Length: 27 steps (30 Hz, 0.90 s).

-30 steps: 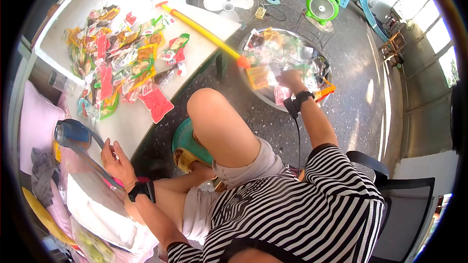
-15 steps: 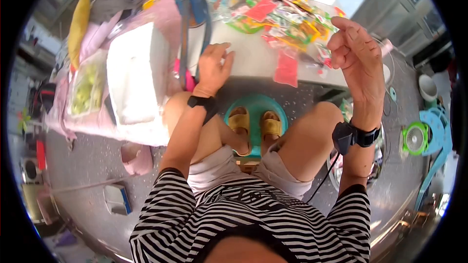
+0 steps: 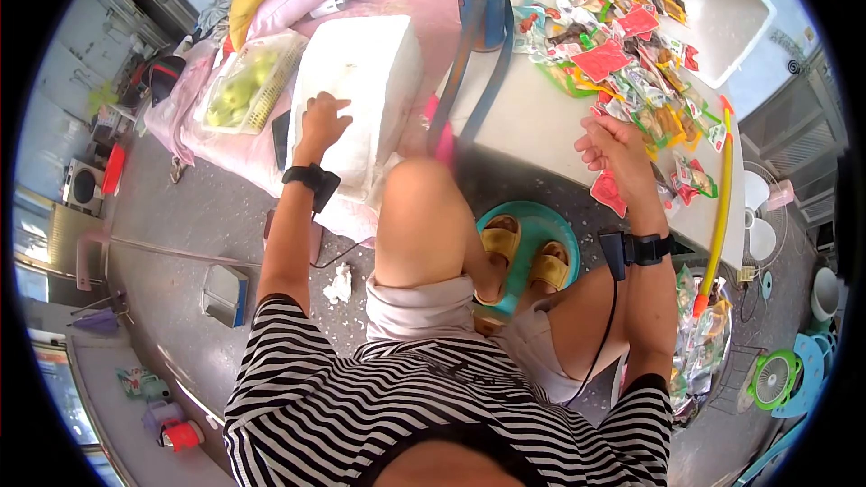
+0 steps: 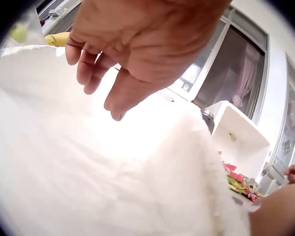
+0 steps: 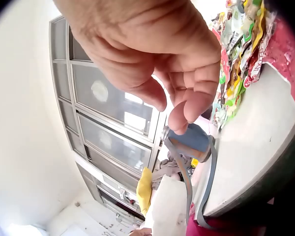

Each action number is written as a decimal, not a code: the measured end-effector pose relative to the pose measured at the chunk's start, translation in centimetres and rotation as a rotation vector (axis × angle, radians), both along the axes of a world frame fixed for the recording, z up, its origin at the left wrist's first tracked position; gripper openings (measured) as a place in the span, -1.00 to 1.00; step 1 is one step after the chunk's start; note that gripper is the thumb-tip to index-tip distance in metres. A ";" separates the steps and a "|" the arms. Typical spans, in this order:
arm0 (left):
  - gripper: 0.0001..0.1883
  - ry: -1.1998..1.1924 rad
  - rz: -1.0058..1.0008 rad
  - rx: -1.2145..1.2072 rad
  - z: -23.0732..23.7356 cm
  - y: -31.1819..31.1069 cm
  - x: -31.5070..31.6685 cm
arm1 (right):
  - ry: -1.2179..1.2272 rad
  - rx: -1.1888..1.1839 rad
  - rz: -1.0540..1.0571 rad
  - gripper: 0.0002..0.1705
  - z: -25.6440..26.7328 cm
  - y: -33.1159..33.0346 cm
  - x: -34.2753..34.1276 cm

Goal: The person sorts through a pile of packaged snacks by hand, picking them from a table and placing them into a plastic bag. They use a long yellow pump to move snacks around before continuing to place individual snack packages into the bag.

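Note:
My left hand [image 3: 322, 129] hovers over the white foam box [image 3: 395, 95], its fingers loosely bent with nothing between them. In the left wrist view the pale inside of that box fills most of the picture beneath the fingertips. My right hand [image 3: 621, 160] is raised above the near edge of the white table [image 3: 532, 126], fingers half curled around nothing. Close beyond it lies a heap of colourful food packets [image 3: 645, 72], with a red packet [image 3: 608, 191] at the table edge. A blue bottle [image 3: 488, 22] with a grey strap stands left of the heap.
A larger foam box [image 3: 717, 22] lies tipped behind the packets. Along the table's right side rests a yellow pole [image 3: 722, 189]. A basket of green fruit [image 3: 281, 59] is left of the near box. My feet rest in a teal basin [image 3: 541, 221]; more packets [image 3: 702, 343] are on the floor at right.
My right hand has come up from the floor packets to the table edge. My left hand has moved left from beside the bottle strap to over the foam box. The head view has turned left.

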<state>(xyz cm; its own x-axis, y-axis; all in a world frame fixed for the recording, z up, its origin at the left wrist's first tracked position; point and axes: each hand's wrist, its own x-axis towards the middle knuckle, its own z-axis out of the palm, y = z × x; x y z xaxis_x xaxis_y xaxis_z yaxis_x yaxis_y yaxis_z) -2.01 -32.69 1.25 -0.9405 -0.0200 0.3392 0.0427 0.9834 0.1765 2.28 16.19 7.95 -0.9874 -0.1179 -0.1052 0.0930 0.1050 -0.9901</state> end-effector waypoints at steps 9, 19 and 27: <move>-0.72 -0.368 -0.008 -0.078 -2.7 -3.3 -1.1 | 0.038 0.014 -0.028 -0.71 0.6 0.2 0.6; -0.75 -0.212 -0.085 0.069 -3.6 -3.3 -0.9 | 0.084 0.024 0.003 -0.70 -0.1 0.5 0.5; -0.77 0.042 -0.045 0.418 1.5 -3.1 0.2 | 0.080 0.039 -0.001 -0.69 -0.5 1.4 0.4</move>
